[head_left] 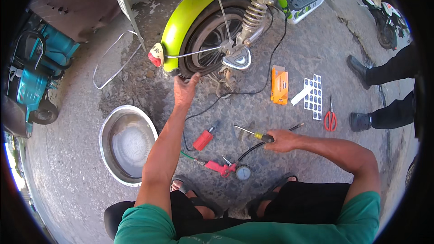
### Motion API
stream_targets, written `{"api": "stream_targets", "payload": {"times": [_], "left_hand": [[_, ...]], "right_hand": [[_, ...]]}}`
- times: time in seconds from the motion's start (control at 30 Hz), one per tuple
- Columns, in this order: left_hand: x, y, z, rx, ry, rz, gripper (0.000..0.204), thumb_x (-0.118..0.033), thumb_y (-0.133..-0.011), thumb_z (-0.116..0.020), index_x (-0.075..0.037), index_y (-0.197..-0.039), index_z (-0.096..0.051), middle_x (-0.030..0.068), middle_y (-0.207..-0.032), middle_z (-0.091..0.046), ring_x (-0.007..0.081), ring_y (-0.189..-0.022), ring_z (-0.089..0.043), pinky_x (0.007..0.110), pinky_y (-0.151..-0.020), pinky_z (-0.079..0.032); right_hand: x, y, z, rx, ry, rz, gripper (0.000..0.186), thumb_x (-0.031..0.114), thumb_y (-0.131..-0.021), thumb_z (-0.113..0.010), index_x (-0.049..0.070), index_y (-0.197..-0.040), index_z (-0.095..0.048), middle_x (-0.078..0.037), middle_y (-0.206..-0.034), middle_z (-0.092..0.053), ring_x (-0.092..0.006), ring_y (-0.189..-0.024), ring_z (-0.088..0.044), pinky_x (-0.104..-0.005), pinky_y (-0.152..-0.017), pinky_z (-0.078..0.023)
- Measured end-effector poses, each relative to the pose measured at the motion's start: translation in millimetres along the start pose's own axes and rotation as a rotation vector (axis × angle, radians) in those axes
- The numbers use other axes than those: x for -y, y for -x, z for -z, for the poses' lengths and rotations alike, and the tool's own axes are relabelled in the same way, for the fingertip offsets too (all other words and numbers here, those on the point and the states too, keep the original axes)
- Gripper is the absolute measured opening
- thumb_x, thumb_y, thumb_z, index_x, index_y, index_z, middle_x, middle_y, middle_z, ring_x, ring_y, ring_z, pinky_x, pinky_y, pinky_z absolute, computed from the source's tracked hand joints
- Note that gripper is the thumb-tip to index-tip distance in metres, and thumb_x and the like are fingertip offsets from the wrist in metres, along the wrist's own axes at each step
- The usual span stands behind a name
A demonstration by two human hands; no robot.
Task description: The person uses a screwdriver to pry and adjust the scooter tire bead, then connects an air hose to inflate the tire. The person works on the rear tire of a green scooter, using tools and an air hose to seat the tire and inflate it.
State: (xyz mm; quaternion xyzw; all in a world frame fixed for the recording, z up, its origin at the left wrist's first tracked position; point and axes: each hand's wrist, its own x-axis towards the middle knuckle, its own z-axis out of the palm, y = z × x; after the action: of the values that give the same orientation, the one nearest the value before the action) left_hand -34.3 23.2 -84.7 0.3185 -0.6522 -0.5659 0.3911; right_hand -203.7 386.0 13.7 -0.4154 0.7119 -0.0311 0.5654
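My left hand (184, 91) grips the lower edge of the black rear tyre (186, 58) of a scooter, thumb on one side and fingertips partly hidden behind the rubber. A lime-green mudguard (177, 27) curves over that wheel. In my right hand (284, 140) is a screwdriver (258, 135) with a yellow and black handle, its shaft pointing left towards the wheel and its tip touching nothing. Below it on the ground lies a red tyre inflator gun (219, 167) with a round gauge (243, 172) and a black hose (250, 151). A red-handled tool (203, 140) lies nearby.
A metal basin (105, 147) of water stands left of my left forearm. To the right lie an orange box (280, 86), sheets of round patches (313, 97) and red-handled scissors (330, 119). A black cable (266, 86) crosses the ground. Another person's legs (391, 70) stand at right.
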Motion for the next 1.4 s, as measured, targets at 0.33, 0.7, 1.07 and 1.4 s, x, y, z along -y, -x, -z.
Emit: {"api": "stream_targets", "payload": {"times": [0.33,0.7,1.07,1.4], "left_hand": [[-14.3,-2.7,-10.9,-0.016,0.120,-0.101,0.061,-0.024,-0.093,-0.079,0.001,-0.139,-0.047,0.0113,-0.133,-0.063,0.0211,-0.118,-0.058,0.037,-0.103,-0.045],[-57.5,-7.0,5.8,-0.053,-0.138,-0.103,0.040,-0.027,-0.085,-0.080,0.004,-0.108,-0.071,0.0090,-0.092,-0.075,0.0165,-0.085,-0.069,0.035,-0.079,-0.053],[7.4,-8.9,6.9,0.063,0.062,-0.048,0.048,-0.022,-0.084,-0.082,0.002,-0.120,-0.062,0.0138,-0.112,-0.073,0.0212,-0.103,-0.068,0.036,-0.093,-0.052],[25.6,-10.4,13.5,0.135,-0.103,0.130,0.054,-0.020,-0.086,-0.084,-0.005,-0.132,-0.059,0.0059,-0.125,-0.069,0.0176,-0.113,-0.063,0.035,-0.098,-0.050]], "right_hand": [[-1.7,-9.6,-1.1,0.008,-0.062,-0.010,0.044,0.039,-0.086,-0.065,-0.001,-0.103,-0.060,-0.021,-0.084,-0.070,-0.0374,-0.081,-0.071,-0.0485,-0.075,-0.053],[-18.8,-27.9,-6.2,-0.011,-0.056,-0.057,0.047,0.041,-0.089,-0.066,-0.002,-0.109,-0.061,-0.019,-0.087,-0.072,-0.0337,-0.083,-0.073,-0.0455,-0.075,-0.055],[74.7,-112.5,23.6,-0.397,-0.409,0.232,0.034,0.033,-0.088,-0.075,0.001,-0.100,-0.070,-0.010,-0.081,-0.070,-0.0220,-0.068,-0.063,-0.0399,-0.060,-0.050],[229.7,-174.3,53.1,-0.662,-1.563,0.224,0.034,0.034,-0.086,-0.084,0.004,-0.093,-0.069,-0.001,-0.083,-0.066,-0.0090,-0.063,-0.058,-0.0250,-0.047,-0.038]]}}
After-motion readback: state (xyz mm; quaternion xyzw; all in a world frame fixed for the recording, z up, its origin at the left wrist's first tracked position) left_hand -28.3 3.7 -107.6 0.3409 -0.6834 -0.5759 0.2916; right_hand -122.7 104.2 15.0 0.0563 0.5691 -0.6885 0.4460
